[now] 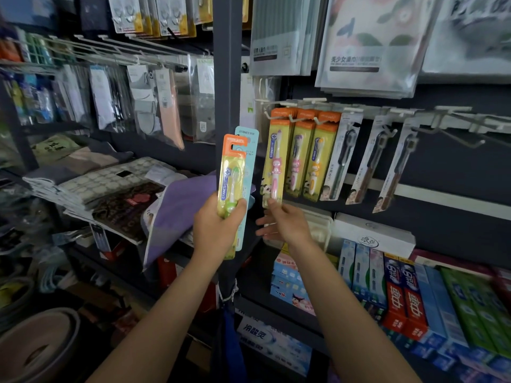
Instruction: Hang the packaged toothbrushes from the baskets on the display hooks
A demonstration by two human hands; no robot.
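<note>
1. The left hand (218,221) grips two toothbrush packs upright by their lower ends, fingers curled round them: a yellow pack (231,172) with an orange top in front and a pale blue pack (249,161) behind it.
2. Both held packs stand in front of the dark shelf post (226,64), just left of the hook rail.
3. The right hand (284,223) reaches up with fingers loosely spread; its thumb and forefinger touch the bottom edge of the pink pack (275,161).
4. The pink pack hangs on the leftmost hook (266,115), beside two more orange-topped packs (309,158).
5. Further right hang three grey packs (367,161), then bare hooks (456,134).
6. Toothpaste boxes (401,297) lie on the shelf below.
7. No basket can be made out clearly.
</note>
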